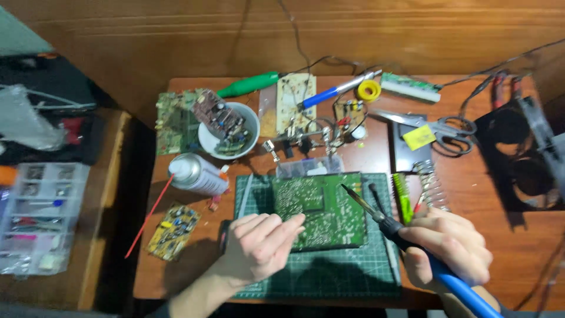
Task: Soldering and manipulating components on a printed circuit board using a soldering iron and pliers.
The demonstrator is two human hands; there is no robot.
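View from the head camera, looking down on the wooden surface (518, 259). I had the green circuit board (321, 209) lying flat, solder side up, on the green cutting mat (329, 274) at the middle of the surface; I judged the mat served to protect the wood from heat and keep the board from sliding. My left hand (259, 244) lay at the board's near left corner, fingers loosely curled and close together, fingertips (297, 222) touching the board's edge, apparently to steady it. It held nothing that I could make out. My right hand (450, 247) was closed in a full grip around the blue handle of the soldering iron (382, 221), the shaft angled up and to the left so that the tip hung over the board's right edge; whether the tip touched the board I could not tell. A coiled iron stand (432, 185) stood just beyond the right hand, within easy reach. Farther off lay a white bowl (207, 141) holding spare boards, a spray can (197, 174) on its side, scissors (447, 131), a yellow tape roll (369, 90) and a small yellow board (173, 231).
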